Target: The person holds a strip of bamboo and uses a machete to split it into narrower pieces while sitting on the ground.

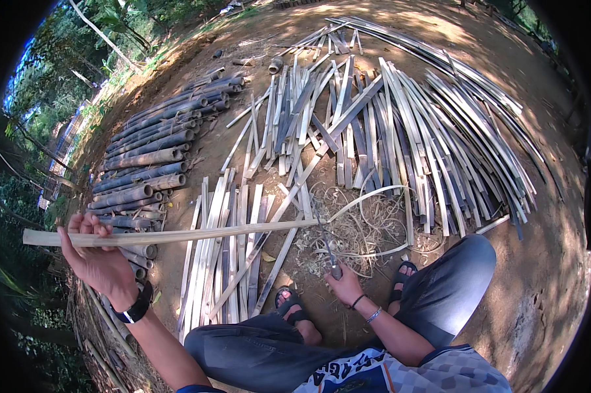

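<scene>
Near its left end, my left hand (102,259) holds a long pale bamboo strip (197,234), with the thumb on the near side and the fingers curled behind. The strip lies roughly level across the view. My right hand (346,287) grips the handle of a knife (326,243), its narrow blade pointing away from me. Blade and strip cross at the strip's right end. From there a thin bamboo sliver (364,200) bends right and curves back down in a loop. Below the blade, curly bamboo shavings (377,226) cover the ground.
Split bamboo strips (433,150) lie in a broad fan ahead and to the right. Another bundle of strips (207,255) is left of my feet. Dark bamboo poles (148,157) are stacked at the far left. My sandalled feet (295,311) flank the shavings on brown dirt.
</scene>
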`<state>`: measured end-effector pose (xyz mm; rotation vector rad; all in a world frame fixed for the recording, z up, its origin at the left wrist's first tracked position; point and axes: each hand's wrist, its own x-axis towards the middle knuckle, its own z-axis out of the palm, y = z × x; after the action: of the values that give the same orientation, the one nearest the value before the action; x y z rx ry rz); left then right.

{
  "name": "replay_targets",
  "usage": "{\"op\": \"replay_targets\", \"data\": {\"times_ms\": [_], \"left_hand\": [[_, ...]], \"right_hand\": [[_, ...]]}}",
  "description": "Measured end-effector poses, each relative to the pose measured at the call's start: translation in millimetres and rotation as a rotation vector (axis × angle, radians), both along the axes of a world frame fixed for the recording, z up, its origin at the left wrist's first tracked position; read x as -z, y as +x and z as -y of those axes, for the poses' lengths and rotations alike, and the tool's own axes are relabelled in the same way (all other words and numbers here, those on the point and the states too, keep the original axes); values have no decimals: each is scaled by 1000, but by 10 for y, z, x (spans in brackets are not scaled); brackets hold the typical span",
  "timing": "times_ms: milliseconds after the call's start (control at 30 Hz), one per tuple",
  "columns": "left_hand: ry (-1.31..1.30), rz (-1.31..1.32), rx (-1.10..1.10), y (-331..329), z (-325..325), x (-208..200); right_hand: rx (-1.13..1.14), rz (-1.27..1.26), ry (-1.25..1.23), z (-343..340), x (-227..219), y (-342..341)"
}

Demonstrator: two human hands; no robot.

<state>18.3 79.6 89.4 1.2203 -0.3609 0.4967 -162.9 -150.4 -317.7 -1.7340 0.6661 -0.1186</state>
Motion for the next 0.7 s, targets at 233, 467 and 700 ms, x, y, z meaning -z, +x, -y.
{"op": "replay_targets", "data": {"times_ms": [233, 467, 700], "left_hand": [[-180, -230, 26, -434, -468, 925], [29, 95, -5, -359, -446, 1184], [53, 379, -32, -355, -346, 1279]], "right_hand": [[-301, -34, 58, -150, -564, -83], [-490, 252, 65, -602, -833, 34], [-229, 45, 143, -495, -553, 53]]}}
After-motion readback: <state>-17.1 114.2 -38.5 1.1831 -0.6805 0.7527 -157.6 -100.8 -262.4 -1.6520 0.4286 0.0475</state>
